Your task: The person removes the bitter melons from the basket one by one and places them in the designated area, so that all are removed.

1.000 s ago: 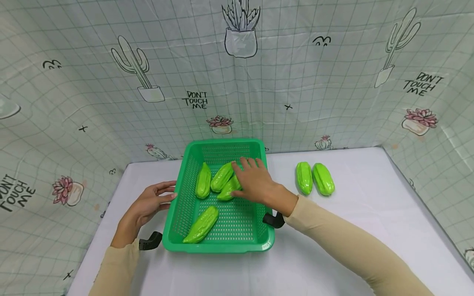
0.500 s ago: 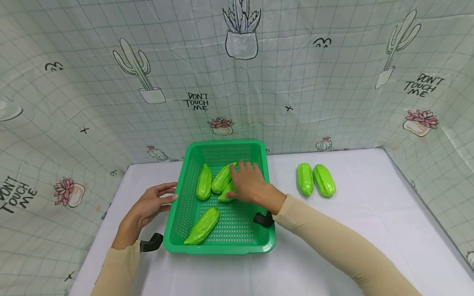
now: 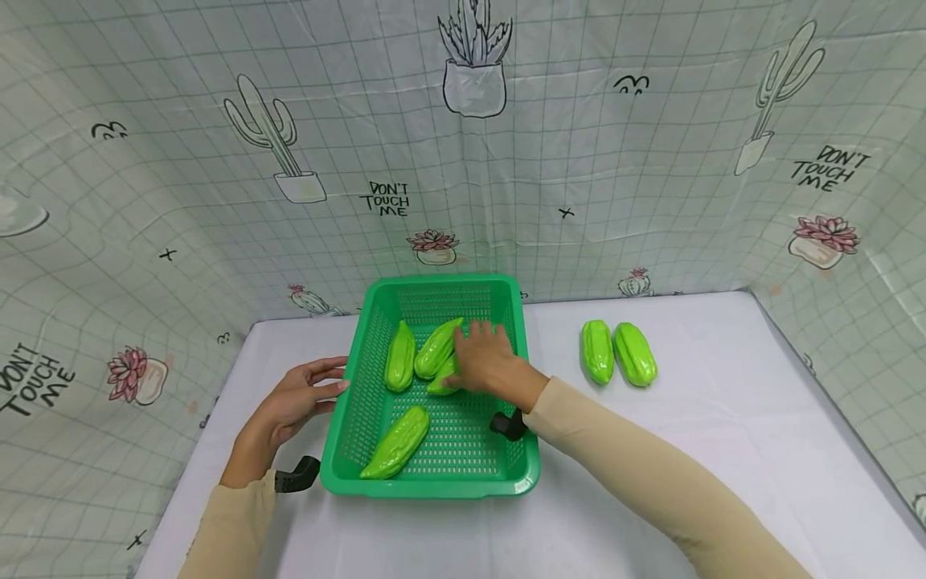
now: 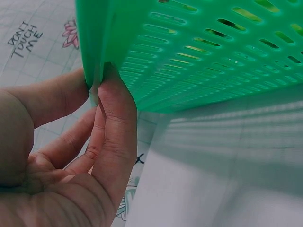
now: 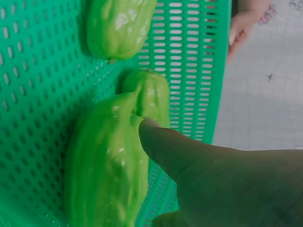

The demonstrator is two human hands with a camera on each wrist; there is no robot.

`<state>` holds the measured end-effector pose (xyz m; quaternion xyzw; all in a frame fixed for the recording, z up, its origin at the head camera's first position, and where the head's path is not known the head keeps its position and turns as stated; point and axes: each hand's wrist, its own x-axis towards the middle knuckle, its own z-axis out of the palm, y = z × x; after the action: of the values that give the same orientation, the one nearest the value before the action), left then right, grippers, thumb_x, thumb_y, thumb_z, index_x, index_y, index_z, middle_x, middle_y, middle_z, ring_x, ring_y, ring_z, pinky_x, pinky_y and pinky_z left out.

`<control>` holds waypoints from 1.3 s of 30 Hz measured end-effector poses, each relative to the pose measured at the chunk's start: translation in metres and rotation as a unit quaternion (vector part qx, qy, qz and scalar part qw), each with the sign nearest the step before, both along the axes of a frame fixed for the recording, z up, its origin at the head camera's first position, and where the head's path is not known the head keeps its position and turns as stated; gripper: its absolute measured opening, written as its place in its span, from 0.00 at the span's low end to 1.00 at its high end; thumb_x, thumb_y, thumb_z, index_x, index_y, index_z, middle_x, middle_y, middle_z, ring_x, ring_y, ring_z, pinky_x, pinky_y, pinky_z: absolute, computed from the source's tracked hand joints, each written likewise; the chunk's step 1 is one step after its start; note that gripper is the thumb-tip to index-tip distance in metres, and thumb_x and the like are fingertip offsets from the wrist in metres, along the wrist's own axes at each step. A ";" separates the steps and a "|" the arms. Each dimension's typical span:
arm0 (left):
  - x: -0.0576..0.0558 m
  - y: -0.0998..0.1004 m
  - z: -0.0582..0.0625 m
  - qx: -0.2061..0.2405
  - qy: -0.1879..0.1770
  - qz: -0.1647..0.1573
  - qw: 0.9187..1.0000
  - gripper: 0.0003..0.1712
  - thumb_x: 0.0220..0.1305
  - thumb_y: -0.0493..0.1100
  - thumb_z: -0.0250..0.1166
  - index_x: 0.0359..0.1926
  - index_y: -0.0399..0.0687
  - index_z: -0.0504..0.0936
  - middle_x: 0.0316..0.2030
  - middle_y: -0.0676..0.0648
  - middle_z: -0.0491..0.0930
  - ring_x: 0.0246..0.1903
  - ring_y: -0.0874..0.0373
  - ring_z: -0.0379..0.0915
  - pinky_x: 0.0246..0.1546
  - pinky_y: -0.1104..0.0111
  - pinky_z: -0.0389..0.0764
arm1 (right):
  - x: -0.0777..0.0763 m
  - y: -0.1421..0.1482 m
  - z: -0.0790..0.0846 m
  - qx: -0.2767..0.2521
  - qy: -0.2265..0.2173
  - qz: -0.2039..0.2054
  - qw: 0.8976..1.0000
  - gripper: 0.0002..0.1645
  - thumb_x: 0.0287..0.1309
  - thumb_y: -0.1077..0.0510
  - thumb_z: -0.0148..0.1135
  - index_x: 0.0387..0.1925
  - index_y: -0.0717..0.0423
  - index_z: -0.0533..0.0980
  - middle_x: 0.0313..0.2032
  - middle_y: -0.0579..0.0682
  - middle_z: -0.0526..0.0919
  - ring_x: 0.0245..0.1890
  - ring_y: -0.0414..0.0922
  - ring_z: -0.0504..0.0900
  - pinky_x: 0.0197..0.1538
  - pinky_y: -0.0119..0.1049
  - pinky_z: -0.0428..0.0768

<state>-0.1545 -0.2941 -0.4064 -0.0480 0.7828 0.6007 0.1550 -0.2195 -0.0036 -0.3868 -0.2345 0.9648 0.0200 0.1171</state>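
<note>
A green perforated plastic basket (image 3: 427, 488) stands on the white table. My left hand (image 3: 292, 402) pinches its left rim (image 4: 92, 42) between thumb and fingers. Inside the basket, my right hand (image 3: 486, 362) curls over a bright green ridged bitter melon (image 3: 443, 381), hiding much of it. In the right wrist view the thumb (image 5: 163, 142) lies against the side of that melon (image 5: 106, 165), while the other fingertips are hidden. Beside it lie a slanted bitter melon (image 3: 437, 347) and an upright one (image 3: 399, 358). Another bitter melon (image 3: 395, 442) rests near the basket's front left corner.
Two more bitter melons, one on the left (image 3: 596, 352) and one on the right (image 3: 635, 354), lie side by side on the table, right of the basket. A printed grid cloth (image 3: 550, 161) hangs behind the table and along both sides.
My right hand has shifted left and lower onto the bitter melon, its fingers bending more around it. The left hand stays at the basket rim.
</note>
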 end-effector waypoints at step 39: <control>0.000 0.000 -0.001 0.000 0.003 0.000 1.000 0.35 0.79 0.34 0.60 0.80 0.29 0.58 0.70 0.30 0.66 0.42 0.66 0.81 0.45 0.71 0.84 | -0.004 -0.006 -0.016 0.014 -0.056 0.006 0.998 0.69 0.53 0.21 0.71 0.79 0.61 0.61 0.72 0.69 0.68 0.74 0.64 0.67 0.71 0.59 0.72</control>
<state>-0.1545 -0.2946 -0.4077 -0.0460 0.7835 0.6004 0.1531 -0.2233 -0.0094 -0.4025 -0.2391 0.9550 0.0209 0.1744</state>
